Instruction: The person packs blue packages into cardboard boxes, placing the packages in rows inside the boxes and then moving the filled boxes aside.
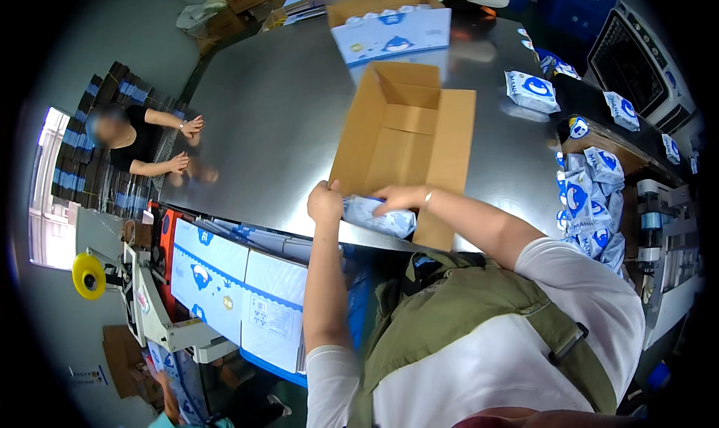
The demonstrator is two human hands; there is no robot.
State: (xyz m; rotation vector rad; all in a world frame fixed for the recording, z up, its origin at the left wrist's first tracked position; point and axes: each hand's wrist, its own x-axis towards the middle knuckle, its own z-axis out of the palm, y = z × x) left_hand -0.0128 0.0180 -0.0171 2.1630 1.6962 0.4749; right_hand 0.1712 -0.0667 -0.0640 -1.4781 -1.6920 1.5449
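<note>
White-and-blue printed cartons (240,278) left of the left hand (324,203), curled at an open brown cardboard box (451,155), grip unclear; between both hands, a white-and-blue plastic pack (383,220), partly hidden under the right hand (407,197), hold impossible to tell; farther right, piled white-and-blue packs (580,196).

White short-sleeved shirt (479,353), olive-green strapped overgarment (438,299), dark buckle (570,342), pale right wristband (428,197)
</note>
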